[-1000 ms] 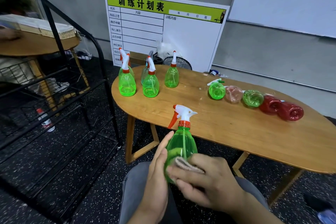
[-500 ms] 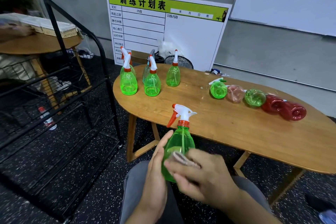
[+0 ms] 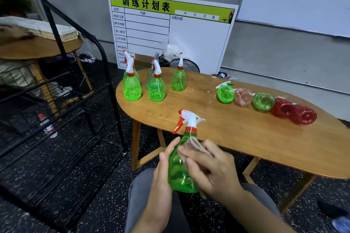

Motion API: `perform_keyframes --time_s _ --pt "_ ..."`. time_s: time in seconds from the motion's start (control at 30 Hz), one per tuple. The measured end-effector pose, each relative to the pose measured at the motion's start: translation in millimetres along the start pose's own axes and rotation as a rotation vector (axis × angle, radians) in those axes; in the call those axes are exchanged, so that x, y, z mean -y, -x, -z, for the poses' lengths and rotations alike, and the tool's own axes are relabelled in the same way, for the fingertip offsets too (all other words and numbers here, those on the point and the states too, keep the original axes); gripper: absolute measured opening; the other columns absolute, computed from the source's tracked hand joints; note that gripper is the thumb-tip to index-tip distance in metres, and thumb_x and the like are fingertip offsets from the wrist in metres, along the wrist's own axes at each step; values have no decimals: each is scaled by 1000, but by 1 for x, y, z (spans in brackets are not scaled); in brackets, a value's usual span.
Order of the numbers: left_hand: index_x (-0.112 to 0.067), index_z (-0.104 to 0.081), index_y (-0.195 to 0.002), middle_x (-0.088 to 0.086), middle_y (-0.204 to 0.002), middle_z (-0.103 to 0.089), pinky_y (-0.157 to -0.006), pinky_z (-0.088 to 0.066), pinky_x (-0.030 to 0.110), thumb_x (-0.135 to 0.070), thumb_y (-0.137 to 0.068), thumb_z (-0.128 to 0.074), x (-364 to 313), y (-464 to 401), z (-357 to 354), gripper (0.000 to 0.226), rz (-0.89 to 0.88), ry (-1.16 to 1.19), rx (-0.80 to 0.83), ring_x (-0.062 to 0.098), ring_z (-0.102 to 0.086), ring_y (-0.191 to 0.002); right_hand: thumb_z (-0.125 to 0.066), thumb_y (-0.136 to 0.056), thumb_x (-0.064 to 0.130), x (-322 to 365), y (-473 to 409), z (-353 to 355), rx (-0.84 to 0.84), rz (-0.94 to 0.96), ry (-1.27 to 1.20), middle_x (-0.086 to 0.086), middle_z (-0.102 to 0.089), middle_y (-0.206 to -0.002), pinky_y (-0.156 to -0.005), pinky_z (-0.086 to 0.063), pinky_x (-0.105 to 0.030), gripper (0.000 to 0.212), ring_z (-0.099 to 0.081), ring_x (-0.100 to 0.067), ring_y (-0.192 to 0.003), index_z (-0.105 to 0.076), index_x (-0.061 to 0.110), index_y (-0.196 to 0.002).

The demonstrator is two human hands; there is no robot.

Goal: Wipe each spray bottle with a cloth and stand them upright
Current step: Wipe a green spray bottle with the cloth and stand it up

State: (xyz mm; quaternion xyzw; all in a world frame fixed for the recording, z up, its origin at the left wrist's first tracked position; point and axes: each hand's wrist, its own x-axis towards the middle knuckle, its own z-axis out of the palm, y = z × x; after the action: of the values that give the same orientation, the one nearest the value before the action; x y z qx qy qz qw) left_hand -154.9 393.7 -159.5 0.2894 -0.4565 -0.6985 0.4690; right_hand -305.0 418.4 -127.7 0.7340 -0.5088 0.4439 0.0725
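Over my lap I hold a green spray bottle point(image 3: 179, 174) with a white and orange trigger head upright. My left hand point(image 3: 161, 174) grips its left side. My right hand point(image 3: 210, 170) presses a small beige cloth point(image 3: 193, 144) against the bottle's upper right shoulder; the hand is motion-blurred. Several green spray bottles point(image 3: 156, 87) stand upright at the far left of the wooden oval table point(image 3: 246, 138). A row of green, pink and red bottles point(image 3: 263, 101) lies on its side at the far right.
A black metal rack point(image 3: 62, 100) stands on the left, with a small bottle point(image 3: 47, 126) on the floor behind it. A printed board point(image 3: 198, 39) and a fan lean by the wall behind the table. The floor is dark speckled.
My right hand has slid the cloth up the bottle from its lower body to its shoulder. The bottle stays upright in my left hand.
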Motion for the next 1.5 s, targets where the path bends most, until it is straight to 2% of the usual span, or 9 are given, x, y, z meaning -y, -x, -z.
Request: perform_keyframes --time_s 0.23,0.37,0.47,0.6,0.83,1.03,1.23,1.4,1.5 --pt "-39 -54 -150 7 -143 -67 -116 -43 50 -68 -106 -28 -6 2 0 59 32 75 -10 28 -64 -132 -74 -93 28 10 25 3 129 424 201 4 -60 -77 -50 -43 -22 25 -49 -11 -63 -80 27 -117" --pt "-39 -53 -150 12 -141 -68 -110 -51 48 -70 -93 -60 -12 6 -3 66 0 41 22 32 -65 -131 -64 -101 31 9 17 13 13 172 -16 5 -55 -84 -58 -37 -9 26 -45 -2 -63 -74 32 -125" --pt "-37 -49 -152 10 -145 -65 -108 -53 46 -51 -77 -90 -13 6 -2 86 -10 25 73 31 -62 -135 -60 -102 32 1 -3 21 -133 -113 -191 12 -51 -88 -60 -36 -9 29 -48 -3 -67 -72 33 -129" --pt "-37 -49 -152 0 -142 -68 -104 -56 42 -32 -91 -71 -11 6 -4 66 -11 55 122 25 -64 -133 -61 -99 28 -8 -29 25 -135 -224 -209 24 -48 -85 -67 -35 -9 29 -52 -1 -73 -77 22 -123" --pt "-48 -60 -143 -5 -147 -64 -117 -43 55 -41 -98 -54 -3 3 -2 45 14 43 51 22 -61 -137 -58 -102 31 -10 -18 2 -72 -248 -258 17 -48 -84 -61 -38 -15 29 -51 -6 -68 -76 29 -125" --pt "-41 -65 -139 -4 -134 -73 -104 -54 39 -36 -100 -45 -7 5 -3 44 26 2 13 19 -69 -126 -59 -103 32 1 6 4 10 27 -72 14 -50 -88 -56 -37 -10 28 -46 1 -66 -72 32 -128" --pt "-29 -56 -148 6 -132 -74 -93 -59 29 -32 -103 -39 -14 8 -8 48 7 15 52 26 -71 -122 -79 -88 26 7 27 16 164 389 153 1 -56 -76 -52 -41 -22 32 -45 -12 -63 -79 28 -121" --pt "-40 -62 -143 3 -138 -71 -111 -49 52 -39 -102 -42 -10 5 -6 46 -2 4 1 26 -67 -129 -60 -101 26 -4 3 15 -8 98 -39 5 -54 -87 -56 -35 -8 32 -44 0 -65 -69 34 -131" --pt "-39 -62 -144 -2 -144 -67 -116 -44 55 -39 -103 -43 -9 3 -5 45 -4 -16 -3 20 -62 -135 -59 -101 31 -14 -23 15 -91 -157 -132 5 -52 -87 -56 -42 -20 31 -52 -9 -71 -73 31 -128"
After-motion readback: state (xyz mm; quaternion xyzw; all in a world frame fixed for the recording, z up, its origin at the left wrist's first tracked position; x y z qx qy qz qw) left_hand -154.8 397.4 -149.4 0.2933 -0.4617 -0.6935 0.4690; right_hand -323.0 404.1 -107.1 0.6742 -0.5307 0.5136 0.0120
